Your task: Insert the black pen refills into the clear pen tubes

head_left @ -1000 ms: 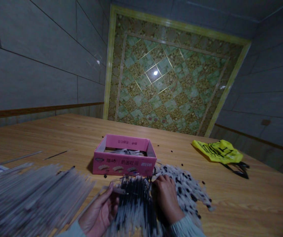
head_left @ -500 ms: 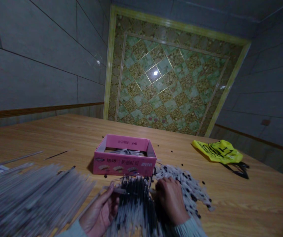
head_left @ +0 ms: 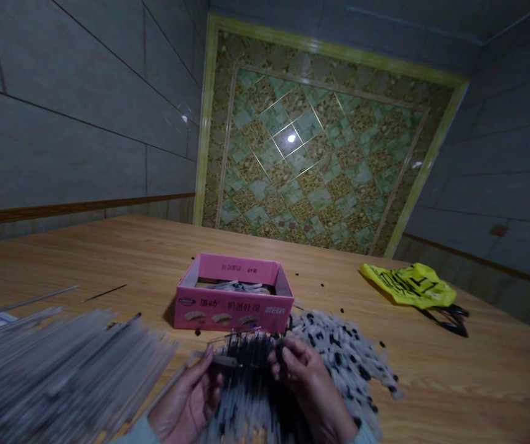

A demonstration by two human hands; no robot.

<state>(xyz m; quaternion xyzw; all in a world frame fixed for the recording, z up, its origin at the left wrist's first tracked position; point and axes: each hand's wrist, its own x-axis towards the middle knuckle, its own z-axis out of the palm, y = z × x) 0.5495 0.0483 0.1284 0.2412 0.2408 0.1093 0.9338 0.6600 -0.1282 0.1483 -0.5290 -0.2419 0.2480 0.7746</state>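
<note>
A: Which step is being carried out?

B: By judgement, two small parts are being handled together, one on each side. The next move would be calling for a steady grip and careful alignment of the two parts.

A: Which materials are present, largest first?

B: The table is showing smooth wood grain. Rods, long, thin and translucent, are lying roughly parallel in a wide pile at left. A box, pink, printed, rectangular and lidless, is standing at centre, with pale slips lying inside. A heap of short white and black pieces is spreading at its right. A bag, yellow and crumpled, is lying well apart at far right. A bundle of dark and pale strands is lying in front of the box.

A: What is each grip doing?

B: The left hand is pinching a tube between thumb and finger; its other fingers are curling loosely. The right hand is curling its fingertips together, apparently pinching a dark piece; blur is hiding the exact contact. The tube is pointing across the bundle towards the right hand, apparently apart from the dark piece.

A: Anything smaller?

B: Black specks are dotting the table.
</note>
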